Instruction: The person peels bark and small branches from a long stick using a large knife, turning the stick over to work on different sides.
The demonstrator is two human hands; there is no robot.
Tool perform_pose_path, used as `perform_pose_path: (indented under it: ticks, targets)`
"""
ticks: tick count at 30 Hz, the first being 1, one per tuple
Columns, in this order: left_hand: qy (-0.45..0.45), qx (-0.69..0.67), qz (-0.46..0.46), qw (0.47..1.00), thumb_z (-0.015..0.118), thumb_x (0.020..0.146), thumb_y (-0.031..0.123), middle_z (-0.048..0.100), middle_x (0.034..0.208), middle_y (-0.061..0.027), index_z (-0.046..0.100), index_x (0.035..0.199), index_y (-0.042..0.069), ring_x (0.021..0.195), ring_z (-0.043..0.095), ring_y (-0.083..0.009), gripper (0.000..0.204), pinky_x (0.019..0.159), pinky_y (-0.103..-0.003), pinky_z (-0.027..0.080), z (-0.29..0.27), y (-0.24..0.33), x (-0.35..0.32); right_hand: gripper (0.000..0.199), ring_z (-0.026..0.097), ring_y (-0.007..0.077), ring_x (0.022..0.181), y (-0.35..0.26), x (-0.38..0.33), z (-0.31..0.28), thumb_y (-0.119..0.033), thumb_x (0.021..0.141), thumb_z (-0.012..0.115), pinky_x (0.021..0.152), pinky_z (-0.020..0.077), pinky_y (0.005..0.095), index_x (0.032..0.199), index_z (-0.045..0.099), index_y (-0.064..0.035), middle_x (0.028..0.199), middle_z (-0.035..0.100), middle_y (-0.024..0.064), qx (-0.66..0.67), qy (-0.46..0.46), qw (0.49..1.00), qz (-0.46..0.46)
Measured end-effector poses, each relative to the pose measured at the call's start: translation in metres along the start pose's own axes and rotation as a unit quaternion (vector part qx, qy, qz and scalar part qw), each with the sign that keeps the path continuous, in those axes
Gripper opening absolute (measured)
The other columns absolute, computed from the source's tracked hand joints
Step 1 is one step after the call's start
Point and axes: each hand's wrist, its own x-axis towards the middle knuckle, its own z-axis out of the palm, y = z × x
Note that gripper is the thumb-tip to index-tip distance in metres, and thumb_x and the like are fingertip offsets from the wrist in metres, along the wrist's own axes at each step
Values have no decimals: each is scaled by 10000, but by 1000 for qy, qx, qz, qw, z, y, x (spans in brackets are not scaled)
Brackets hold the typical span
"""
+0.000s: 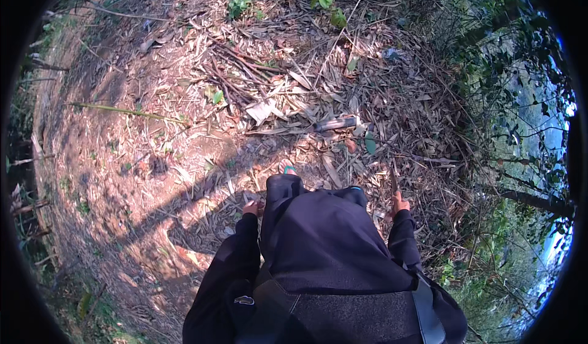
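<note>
- The right hand [399, 203] hangs at the person's side, its grip closed on a blade [394, 180], a thin dark tool that points forward and up from the fist over the leaf litter [294, 87].
- The left hand [252, 208] hangs at the other side, just above the ground's shadow; whether its grip is open, closed or holding anything I cannot tell, as it is small and partly hidden by the sleeve.
- Both arms are in dark sleeves, held straight down and close to the body, elbows barely bent, wrists level with the raised knee.
- One foot in a teal sandal [288, 169] steps forward onto dry bamboo leaves, just ahead of the knee.
- A cut bamboo piece [335, 123] lies on the litter well ahead of the foot, between the person and a bundle of dark sticks [236, 68].
- Risk, as I judge it: the litter looks loose and the ground falls away to the right toward trees, so an open sandal could slip or catch on a stick.
- A stumble with the blade held bare beside the thigh could bring it against the leg.
- A thin green stalk [122, 110] lies across the path to the left and could trip a stride that way.
</note>
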Motion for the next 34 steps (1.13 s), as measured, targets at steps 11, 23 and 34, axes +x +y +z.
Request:
perform_pose_path:
  ticks: [11,23,34]
  targets:
    - [105,-388,-57,914,623,884,304,637,803,-53,598,993,42,596,585,-133,285,484,-232,439,-93,28,42,481,448,114,409,-275,-45,184,-483,814,644,378,387,274,760,579,-9,546,488,22,-106,-133,948,-269]
    - [198,-245,-131,940,577,901,343,648,928,-48,604,1089,53,757,609,-141,347,620,-275,492,-107,144,149,674,573,417,1033,-480,135,487,-585,875,393,893,442,454,1089,603,19,1011,615,292,-386,-116,770,-494]
    - [124,-185,68,972,633,882,173,640,893,-30,624,1080,6,788,573,-75,259,713,-222,464,-74,198,619,518,625,302,958,-568,264,774,-419,890,460,821,501,424,1310,466,-116,1157,597,170,-526,-170,646,-527]
